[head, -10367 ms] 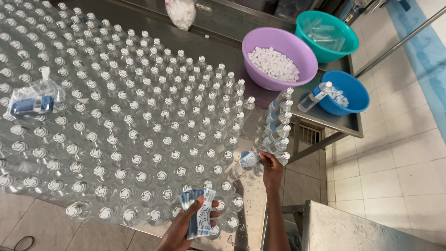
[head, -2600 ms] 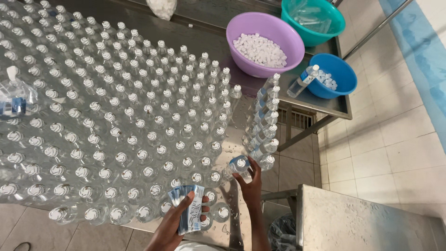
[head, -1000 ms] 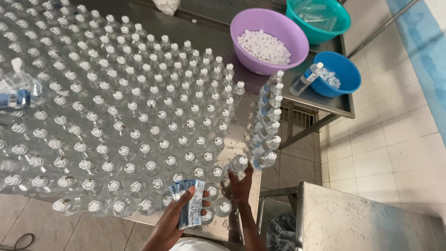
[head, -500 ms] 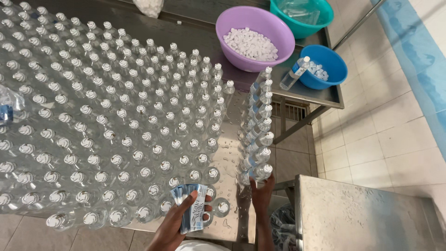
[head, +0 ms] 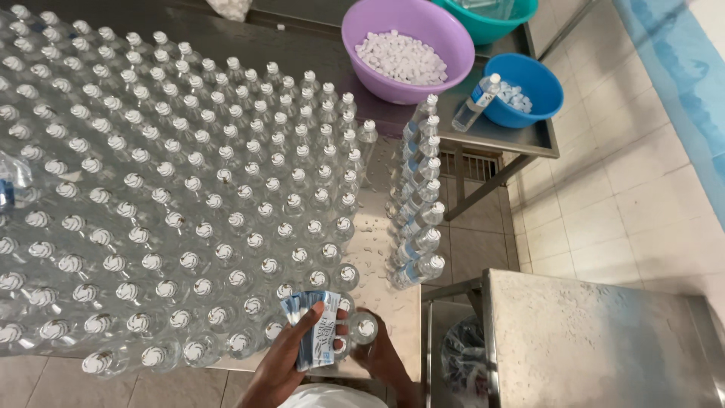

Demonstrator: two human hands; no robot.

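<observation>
Left hand holds labels; right hand apparently grips bottle.

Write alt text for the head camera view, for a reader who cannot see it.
Seen from above, a person's left hand holds a stack of blue and white labels while the right hand grips a capped clear bottle at the near edge of a steel table crowded with such bottles. A row of labelled bottles lines the right side; purple, blue and teal bowls sit beyond.

Probably a small bottling workshop: capped clear bottles crowd a steel table.
</observation>
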